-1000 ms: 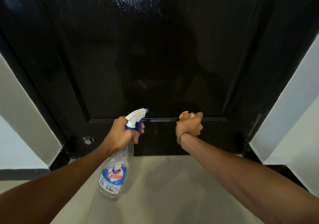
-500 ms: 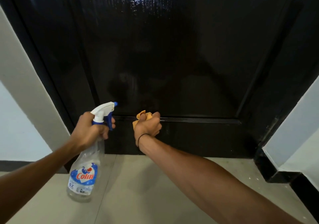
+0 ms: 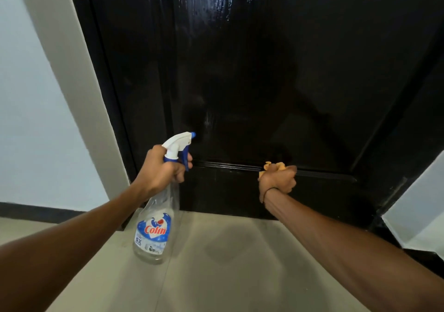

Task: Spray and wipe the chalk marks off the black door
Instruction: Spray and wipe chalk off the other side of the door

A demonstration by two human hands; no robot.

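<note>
The black door (image 3: 252,76) fills most of the view, glossy, with wet-looking streaks catching light near its top edge and a fainter smear low on the recessed panel, just above the spray nozzle; no chalk marks can be made out on the dark surface. A horizontal moulding runs across the door near its bottom edge, separating the large panel from the lower rail. The black door frame (image 3: 105,90) stands along the door's left edge, with a pale wall (image 3: 31,100) beyond it, and another pale wall section shows at the lower right corner of the view. A beige floor (image 3: 216,268) meets the door's bottom edge. Both bare forearms reach forward from the lower corners. The left hand (image 3: 161,170) is wrapped around the neck of a clear spray bottle (image 3: 156,225) with a blue and red label, a finger curled on the blue trigger; the white and blue nozzle points at the door's left side, close to the panel, and the bottle hangs tilted above the floor. The right hand (image 3: 278,179), a thin dark band at its wrist, is clenched into a fist around a bunched yellow cloth (image 3: 272,166), pressed against the moulding near the middle of the door's lower part.
</note>
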